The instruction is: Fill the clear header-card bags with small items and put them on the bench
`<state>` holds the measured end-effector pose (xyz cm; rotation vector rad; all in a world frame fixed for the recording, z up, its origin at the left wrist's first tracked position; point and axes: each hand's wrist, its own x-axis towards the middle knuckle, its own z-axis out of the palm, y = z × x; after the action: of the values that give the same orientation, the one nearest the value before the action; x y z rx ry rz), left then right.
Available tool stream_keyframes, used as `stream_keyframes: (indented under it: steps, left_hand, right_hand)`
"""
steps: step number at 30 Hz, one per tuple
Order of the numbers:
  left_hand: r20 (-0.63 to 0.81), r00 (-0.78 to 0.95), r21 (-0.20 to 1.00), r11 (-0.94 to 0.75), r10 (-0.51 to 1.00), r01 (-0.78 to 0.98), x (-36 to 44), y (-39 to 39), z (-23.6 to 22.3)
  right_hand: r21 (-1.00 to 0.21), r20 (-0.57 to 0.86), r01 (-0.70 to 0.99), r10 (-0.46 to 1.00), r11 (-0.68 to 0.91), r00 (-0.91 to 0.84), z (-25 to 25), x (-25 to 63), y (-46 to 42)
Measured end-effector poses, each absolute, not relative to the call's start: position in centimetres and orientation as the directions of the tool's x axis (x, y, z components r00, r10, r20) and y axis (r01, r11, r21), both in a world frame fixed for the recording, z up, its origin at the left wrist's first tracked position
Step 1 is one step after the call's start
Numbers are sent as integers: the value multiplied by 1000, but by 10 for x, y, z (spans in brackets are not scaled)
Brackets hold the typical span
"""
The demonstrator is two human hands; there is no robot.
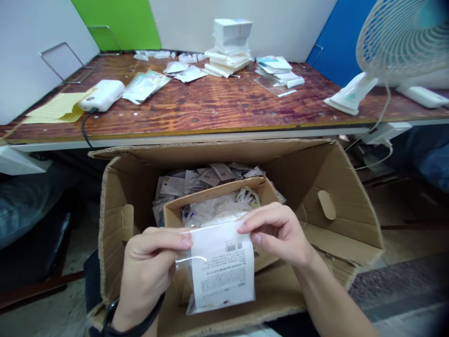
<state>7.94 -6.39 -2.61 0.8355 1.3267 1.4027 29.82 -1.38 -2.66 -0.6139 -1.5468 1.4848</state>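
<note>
A clear plastic bag (224, 276) with a white printed card inside hangs between my hands, its text and barcode upside down to me. My left hand (150, 262) pinches the bag's upper left corner between thumb and fingers. At the upper right corner, my right hand (277, 231) grips the same edge with thumb and forefinger. Behind the bag sits a small cardboard box (220, 191) filled with clear plastic pieces (213, 208). That box rests inside a large open carton (315, 173), where several packaged cards (175, 185) lie beyond it.
On the wooden table (196, 105) are a white device with a cable (103, 95), yellow paper (56, 107), a packet (145, 86), a stack of white cards (232, 35), more cards (275, 65) and small tubes (187, 58). A white fan (396, 37) stands at right.
</note>
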Motion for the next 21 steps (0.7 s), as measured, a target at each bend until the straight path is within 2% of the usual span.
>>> stream_keyframes:
  steps: [4, 10, 14, 18, 21]
  left_hand:
    - [-53, -230, 983, 10, 972, -186, 80, -64, -26]
    - [-55, -231, 981, 9, 971, -196, 79, -63, -25]
    - [-62, -172, 976, 23, 983, -217, 76, -64, -24]
    - [-23, -96, 965, -3, 995, -262, 76, -64, -21]
    - [2, -111, 966, -30, 994, -255, 78, -63, -20]
  right_hand:
    - [-967, 233, -212, 822, 140, -519, -28, 300, -13]
    - [-973, 206, -205, 804, 108, -557, -28, 301, -13]
    - [-973, 200, -206, 810, 101, -551, -28, 301, -13]
    - [-973, 207, -199, 815, 115, -542, -27, 302, -14]
    - [-975, 215, -172, 812, 143, -543, -26, 302, -15]
